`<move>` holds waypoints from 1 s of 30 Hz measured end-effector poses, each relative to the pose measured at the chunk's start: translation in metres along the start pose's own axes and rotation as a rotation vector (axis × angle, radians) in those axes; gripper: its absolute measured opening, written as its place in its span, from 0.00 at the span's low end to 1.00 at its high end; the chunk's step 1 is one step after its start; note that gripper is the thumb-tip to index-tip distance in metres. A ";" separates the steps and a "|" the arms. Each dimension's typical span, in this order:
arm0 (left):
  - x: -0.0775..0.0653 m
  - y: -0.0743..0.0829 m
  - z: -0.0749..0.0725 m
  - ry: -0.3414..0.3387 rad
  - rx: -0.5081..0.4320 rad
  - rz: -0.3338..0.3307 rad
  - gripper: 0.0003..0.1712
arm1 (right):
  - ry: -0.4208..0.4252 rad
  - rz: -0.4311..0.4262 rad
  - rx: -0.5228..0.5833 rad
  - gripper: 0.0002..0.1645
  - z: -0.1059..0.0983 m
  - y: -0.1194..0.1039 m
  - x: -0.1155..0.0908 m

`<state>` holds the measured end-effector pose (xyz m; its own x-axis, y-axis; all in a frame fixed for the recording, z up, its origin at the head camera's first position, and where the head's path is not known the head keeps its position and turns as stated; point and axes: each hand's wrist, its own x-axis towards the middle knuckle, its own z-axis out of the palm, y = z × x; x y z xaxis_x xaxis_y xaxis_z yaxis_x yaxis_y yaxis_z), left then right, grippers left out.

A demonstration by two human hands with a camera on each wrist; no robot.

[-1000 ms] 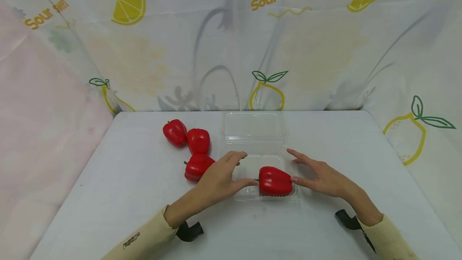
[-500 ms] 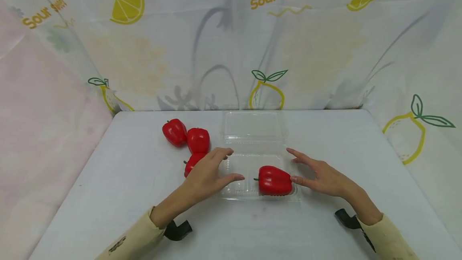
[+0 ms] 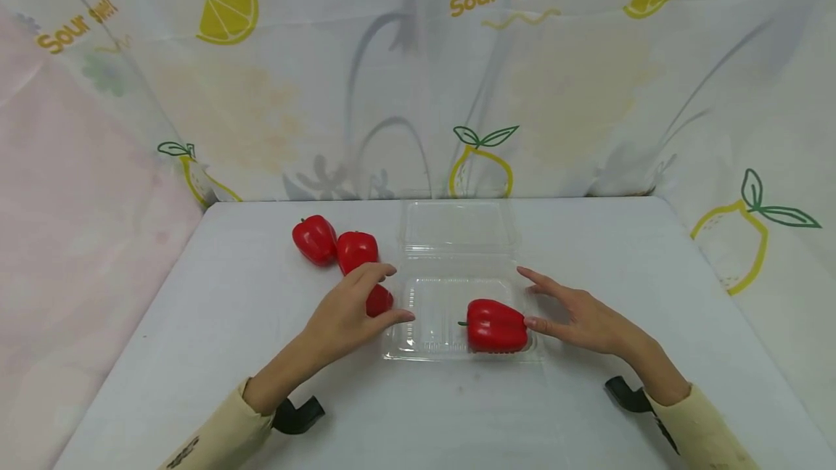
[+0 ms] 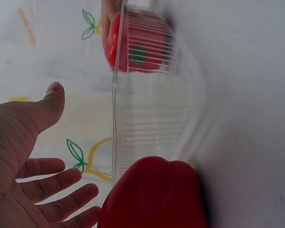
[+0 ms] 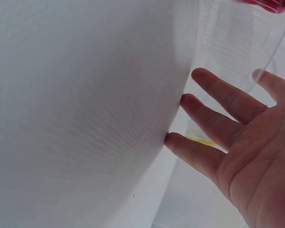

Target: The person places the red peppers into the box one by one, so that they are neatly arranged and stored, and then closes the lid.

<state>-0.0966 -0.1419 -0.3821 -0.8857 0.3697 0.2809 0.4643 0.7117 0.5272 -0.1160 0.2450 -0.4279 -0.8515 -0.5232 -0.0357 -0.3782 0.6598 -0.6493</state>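
A red bell pepper [image 3: 496,326] lies on its side in the right half of a clear plastic clamshell box [image 3: 424,303], its green stem pointing left. My right hand [image 3: 578,319] is at the box's right side, thumb tip at the pepper's blunt end; in the right wrist view its fingers [image 5: 216,92] reach out along the box wall. My left hand [image 3: 342,310] hovers over another bell pepper [image 3: 380,301] left of the box, partly hiding it. Thumb and fingers are spread apart, and the left wrist view has that pepper [image 4: 154,199] just beyond the fingers, none holding it.
Two more bell peppers, one at the far left [image 3: 315,240] and one beside it [image 3: 357,249], lie behind my left hand. The box's lid [image 3: 457,225] is folded back flat toward the rear table edge. A lemon-print cloth [image 3: 405,93] hangs behind the white table [image 3: 215,310].
My left hand has moved left, away from the pepper in the box, to over the pepper left of the box. The right hand has stayed in place.
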 end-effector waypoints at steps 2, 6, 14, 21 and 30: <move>-0.001 -0.003 -0.002 -0.002 0.006 0.001 0.41 | -0.002 0.001 0.002 0.48 0.000 0.000 0.000; -0.005 -0.010 -0.006 0.009 0.026 0.010 0.42 | -0.003 0.002 0.007 0.48 0.000 -0.001 0.000; -0.009 -0.023 -0.009 0.034 0.041 0.020 0.41 | -0.002 -0.002 0.008 0.48 0.000 -0.001 0.000; -0.012 -0.032 -0.013 0.046 0.059 0.023 0.41 | -0.003 0.008 0.004 0.48 0.001 -0.001 0.000; -0.015 -0.042 -0.012 0.047 0.066 0.013 0.41 | 0.002 0.000 -0.006 0.48 0.001 0.000 0.000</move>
<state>-0.1029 -0.1844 -0.3990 -0.8776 0.3516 0.3258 0.4730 0.7453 0.4699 -0.1159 0.2440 -0.4282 -0.8521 -0.5222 -0.0338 -0.3805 0.6627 -0.6450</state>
